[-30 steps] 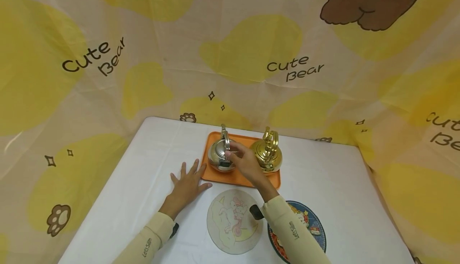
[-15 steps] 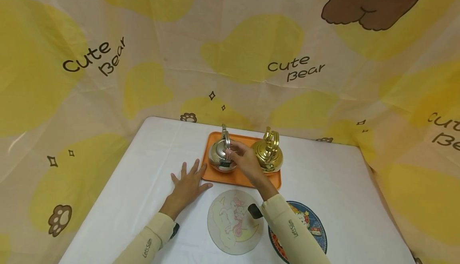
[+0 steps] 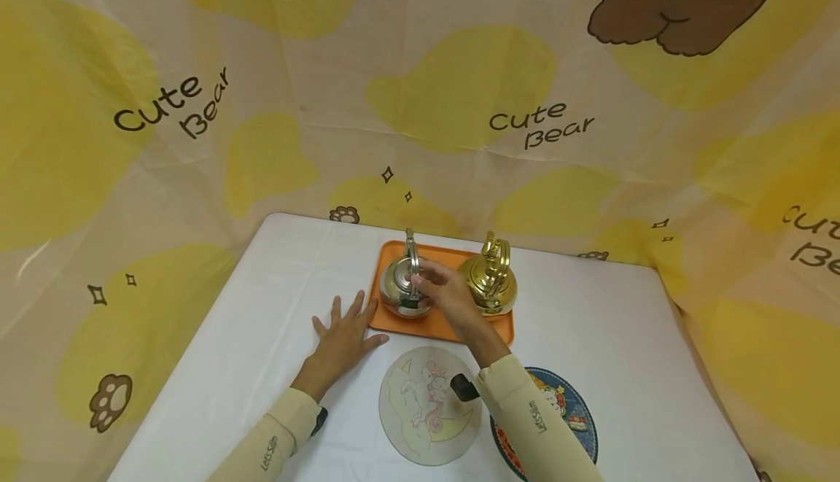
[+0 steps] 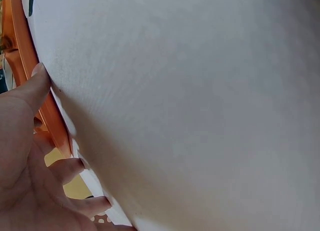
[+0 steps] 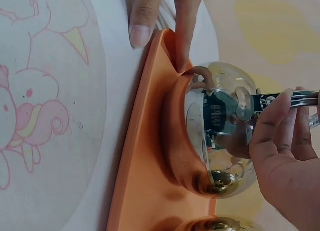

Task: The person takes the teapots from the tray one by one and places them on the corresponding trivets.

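Note:
A shiny silver kettle (image 3: 396, 291) stands on the left part of an orange tray (image 3: 433, 327). The right hand (image 3: 453, 303) pinches its raised handle between thumb and fingers, which the right wrist view shows at the handle (image 5: 304, 97). To the right on the same tray stands a gold kettle (image 3: 480, 289), partly behind the right hand. The left hand (image 3: 343, 342) lies with spread fingers on the white tabletop, beside the tray's left end. Its fingertips touch the tray's near left corner, and its thumb points along the front edge.
A pale round mat (image 3: 429, 424) with a cartoon drawing lies in front of the tray. Right of it, a blue round mat (image 3: 580, 424) is partly covered by the right sleeve (image 3: 534, 416). A printed yellow cloth (image 3: 446, 125) hangs behind the white table (image 3: 610, 321).
The silver kettle and its handle have shifted very slightly toward the person, with the right hand still on the handle. The left hand has stayed in place.

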Tool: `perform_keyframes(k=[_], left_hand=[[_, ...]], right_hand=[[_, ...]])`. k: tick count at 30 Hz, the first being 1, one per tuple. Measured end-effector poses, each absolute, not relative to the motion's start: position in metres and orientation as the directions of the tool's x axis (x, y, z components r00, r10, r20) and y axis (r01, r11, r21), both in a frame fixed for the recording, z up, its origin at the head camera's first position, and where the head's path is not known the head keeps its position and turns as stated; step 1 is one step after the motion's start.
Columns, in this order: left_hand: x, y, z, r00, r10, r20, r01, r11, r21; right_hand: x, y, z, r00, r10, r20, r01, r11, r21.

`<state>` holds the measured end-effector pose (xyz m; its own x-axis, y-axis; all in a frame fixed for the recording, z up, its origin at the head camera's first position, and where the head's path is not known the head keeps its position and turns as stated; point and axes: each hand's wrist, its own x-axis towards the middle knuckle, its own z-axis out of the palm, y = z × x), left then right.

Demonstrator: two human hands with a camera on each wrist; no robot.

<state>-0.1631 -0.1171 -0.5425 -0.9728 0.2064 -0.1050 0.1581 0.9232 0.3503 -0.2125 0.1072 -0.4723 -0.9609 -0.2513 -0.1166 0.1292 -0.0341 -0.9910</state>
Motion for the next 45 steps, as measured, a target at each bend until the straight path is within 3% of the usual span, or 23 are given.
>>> perform_keyframes(k=[25, 45], left_hand=[[-0.162, -0.117, -0.539, -0.971, 0.206, -0.121, 0.152, 0.923, 0.352], [-0.163, -0.116, -0.537, -0.972, 0.211, -0.102, 0.163, 0.921, 0.354]], right_hand=[[-0.205, 0.112, -0.457, -0.935, -0.339, -0.105, 0.172, -0.174, -0.97], [-0.196, 0.122, -0.443, -0.932, -0.357, -0.057, 0.134, -0.195, -0.971]])
